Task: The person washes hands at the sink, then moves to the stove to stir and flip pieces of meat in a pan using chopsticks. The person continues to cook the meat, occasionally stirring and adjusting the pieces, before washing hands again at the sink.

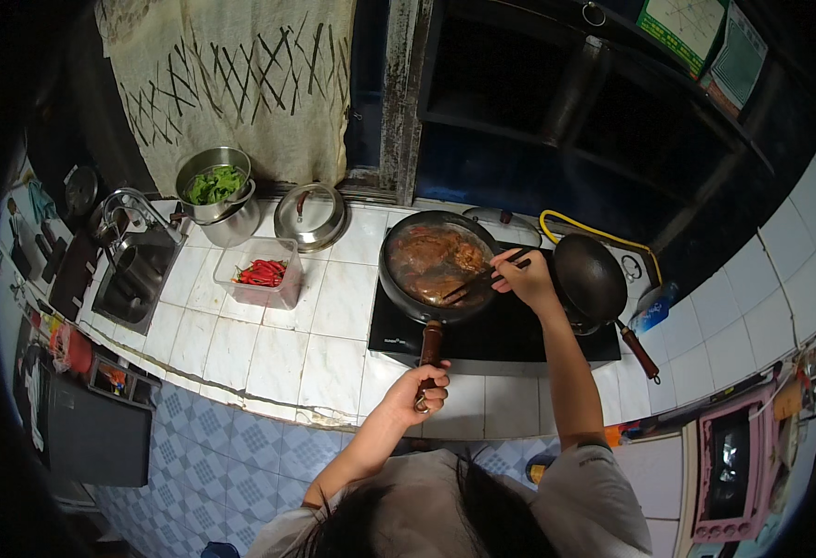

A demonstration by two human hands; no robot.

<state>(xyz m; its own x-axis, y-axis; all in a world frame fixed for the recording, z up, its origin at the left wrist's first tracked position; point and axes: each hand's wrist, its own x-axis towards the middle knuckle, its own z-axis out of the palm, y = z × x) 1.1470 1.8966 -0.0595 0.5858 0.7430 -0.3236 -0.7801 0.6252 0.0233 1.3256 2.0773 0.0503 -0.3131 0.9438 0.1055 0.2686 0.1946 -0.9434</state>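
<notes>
My left hand (418,394) grips the wooden handle (432,342) of a dark frying pan (387,293), which sits on the left part of a black glass cooktop (505,335). Brown pieces of food, likely meat, lie in steaming dark liquid (436,254) inside it. In my right hand (523,279) is a pair of dark chopsticks (474,284), their tips at the food near the pan's lower right. To the right, a second dark wok (589,282) rests tilted on the cooktop, its wooden handle pointing to the lower right.
On the white tiled counter (282,356) stand a clear plastic container (293,286) of red chilies (261,273), a metal lid (310,216) and stacked metal pots (230,227) with leafy greens (216,185) on top. A sink (136,282) is at left. Behind the cooktop lie a glass lid (519,227) and a yellow hose (592,237).
</notes>
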